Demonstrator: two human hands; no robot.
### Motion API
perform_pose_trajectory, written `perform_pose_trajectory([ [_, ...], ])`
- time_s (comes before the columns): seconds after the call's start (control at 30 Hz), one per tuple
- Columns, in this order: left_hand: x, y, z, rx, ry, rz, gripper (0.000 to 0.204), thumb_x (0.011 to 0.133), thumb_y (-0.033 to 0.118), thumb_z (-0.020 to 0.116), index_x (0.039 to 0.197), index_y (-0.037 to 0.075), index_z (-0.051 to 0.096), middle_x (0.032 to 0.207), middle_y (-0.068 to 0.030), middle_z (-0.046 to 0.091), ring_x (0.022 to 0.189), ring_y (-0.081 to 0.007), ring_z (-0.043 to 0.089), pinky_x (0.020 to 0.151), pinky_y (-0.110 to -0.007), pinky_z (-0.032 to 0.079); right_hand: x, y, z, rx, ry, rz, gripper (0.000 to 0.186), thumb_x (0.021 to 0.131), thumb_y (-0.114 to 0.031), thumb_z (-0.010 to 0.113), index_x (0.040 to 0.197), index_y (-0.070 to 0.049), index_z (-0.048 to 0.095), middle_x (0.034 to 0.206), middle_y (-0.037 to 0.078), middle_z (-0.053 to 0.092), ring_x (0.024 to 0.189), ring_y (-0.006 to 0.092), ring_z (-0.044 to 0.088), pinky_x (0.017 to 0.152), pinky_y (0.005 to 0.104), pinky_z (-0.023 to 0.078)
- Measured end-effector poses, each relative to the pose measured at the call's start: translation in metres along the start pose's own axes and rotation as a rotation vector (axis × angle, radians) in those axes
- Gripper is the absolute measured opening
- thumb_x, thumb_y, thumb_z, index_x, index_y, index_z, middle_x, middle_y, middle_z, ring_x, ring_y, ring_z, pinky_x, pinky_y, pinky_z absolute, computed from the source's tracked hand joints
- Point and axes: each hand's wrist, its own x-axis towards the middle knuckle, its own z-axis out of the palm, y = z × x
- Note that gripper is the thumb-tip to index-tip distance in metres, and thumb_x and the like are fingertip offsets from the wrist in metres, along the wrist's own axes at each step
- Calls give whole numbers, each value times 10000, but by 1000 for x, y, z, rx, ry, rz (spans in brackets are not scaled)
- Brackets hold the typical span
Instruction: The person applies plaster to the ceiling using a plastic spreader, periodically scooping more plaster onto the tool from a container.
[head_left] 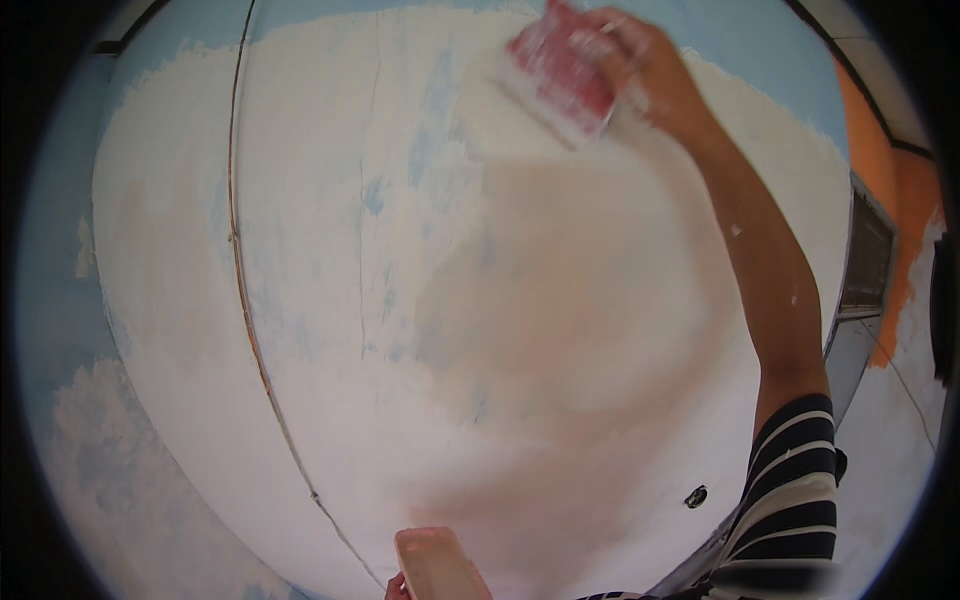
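Where the right hand (640, 75) is: raised high against the wall (300, 330), its fingers grasping a red scraper (560, 70) smeared with white; blur softens both.
Scraper position: near the top of the view, tilted, its lower edge at the coated surface; whether it touches, I cannot tell.
Left hand (397, 588): at the bottom edge, mostly cut off, the visible fingers gripping the left side of a pinkish tray (435, 560).
Sleeve (795, 475): black with pale stripes, on the right arm (770, 265).
White coating (180, 300): spread over light blue paint (330, 15), blue patches showing through, a beige area (560, 290) below the scraper.
Cable (236, 240): thin, brownish, running down the wall's left part.
Right side: a small dark hole (696, 496) low down, a window (868, 255) and orange paint (885, 130) beyond.
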Motion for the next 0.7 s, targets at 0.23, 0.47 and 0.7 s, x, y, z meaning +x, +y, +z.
perform_pose_trajectory([
  [0.23,1,-3,9,44,-15,-1,439,1000,274,402,1244,-56,560,1108,-196,672,947,-318,690,774,-432,603,26,52,-47,-265,426,-84,128,958,-135,581,941,-10,602,762,93,639,678,164,570,626,329,477],
  [0.47,-7,-3,6,86,6,36,434,1001,269,404,1240,-57,563,1102,-195,674,939,-314,693,767,-428,606,-58,3,-26,-196,-262,5,209,962,-182,629,1139,-73,609,924,69,681,864,150,623,850,309,485],
  [0.7,-10,-6,18,156,5,89,423,1000,258,409,1231,-58,568,1080,-190,679,911,-302,697,740,-409,609,-14,91,-105,-152,193,70,260,993,-234,589,1199,-76,610,977,49,688,847,135,638,785,290,519],
])
